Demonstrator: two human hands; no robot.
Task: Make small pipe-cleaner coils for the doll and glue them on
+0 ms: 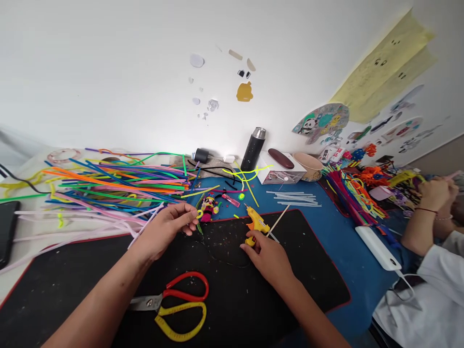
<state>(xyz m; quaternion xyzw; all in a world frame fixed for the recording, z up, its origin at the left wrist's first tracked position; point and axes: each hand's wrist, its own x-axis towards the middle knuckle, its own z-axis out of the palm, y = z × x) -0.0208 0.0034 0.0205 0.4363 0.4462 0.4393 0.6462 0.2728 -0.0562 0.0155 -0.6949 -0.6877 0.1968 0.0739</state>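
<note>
Flat black mat [235, 295] below: your left hand [177, 220] pinches a small yellow ring [199, 213], your right hand [270, 256] curls round a yellow plastic glue gun [258, 222]. Likely readying glue; next needs steady aim.

Table [348, 270] against a wall [126, 72], a mat [232, 304] in front.
Scissors [156, 302] lie on the mat; farther back and right is a glue gun [258, 222]. Behind the mat, pipe cleaners [126, 183] heap on the left; to the right, a flask [253, 151] stands beside a box [267, 175], glue sticks [297, 198] before the box.
</note>
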